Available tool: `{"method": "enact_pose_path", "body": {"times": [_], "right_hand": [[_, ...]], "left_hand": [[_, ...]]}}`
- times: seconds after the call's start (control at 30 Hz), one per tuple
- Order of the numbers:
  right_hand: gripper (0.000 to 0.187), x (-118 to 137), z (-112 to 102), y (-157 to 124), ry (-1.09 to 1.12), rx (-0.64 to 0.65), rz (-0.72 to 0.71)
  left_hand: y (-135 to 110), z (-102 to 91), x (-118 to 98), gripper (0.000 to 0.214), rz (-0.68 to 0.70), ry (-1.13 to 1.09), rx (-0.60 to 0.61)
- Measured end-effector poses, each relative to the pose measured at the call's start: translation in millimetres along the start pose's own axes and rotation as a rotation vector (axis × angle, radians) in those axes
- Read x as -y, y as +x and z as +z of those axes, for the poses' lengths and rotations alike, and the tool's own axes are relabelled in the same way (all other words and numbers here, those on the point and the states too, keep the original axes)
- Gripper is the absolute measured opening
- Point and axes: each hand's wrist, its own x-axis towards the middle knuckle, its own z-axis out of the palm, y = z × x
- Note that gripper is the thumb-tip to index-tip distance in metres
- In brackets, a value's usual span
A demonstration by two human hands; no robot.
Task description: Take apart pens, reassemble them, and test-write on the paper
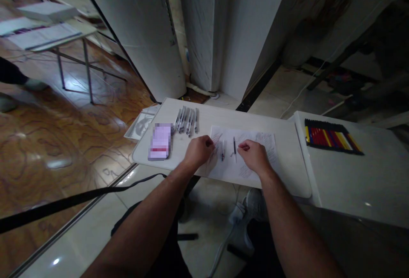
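Note:
A scribbled white sheet of paper point(255, 135) lies on the small white table. My left hand point(200, 150) is over its left edge with the fingers curled in; whatever they hold, if anything, is hidden. Just right of it, clear pen parts point(222, 151) lie on the paper. A dark pen refill point(234, 146) lies beside them, nearly upright in view. Close to its right side, my right hand point(254, 154) has thumb and fingertips pinched together; anything between them is too small to make out.
Several clear pens point(187, 120) lie in a row at the table's back left. Near them is a blurred pale purple phone-like object point(160, 141). A black case of coloured pens point(332, 137) rests on the adjoining white surface. A dark strap point(111, 189) crosses at left.

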Motion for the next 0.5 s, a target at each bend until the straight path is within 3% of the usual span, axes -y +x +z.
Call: {"method": "enact_pose_path", "body": {"times": [0.23, 0.5], "right_hand": [[0.012, 10.7, 7.4, -9.7, -0.139, 0.087, -0.189], [0.011, 10.1, 11.6, -11.6, -0.197, 0.129, -0.232]], "left_hand": [[-1.3, 2.8, -1.8, 0.014, 0.007, 0.032, 0.036], [-1.8, 3.4, -2.9, 0.012, 0.05, 0.101, 0.068]]}}
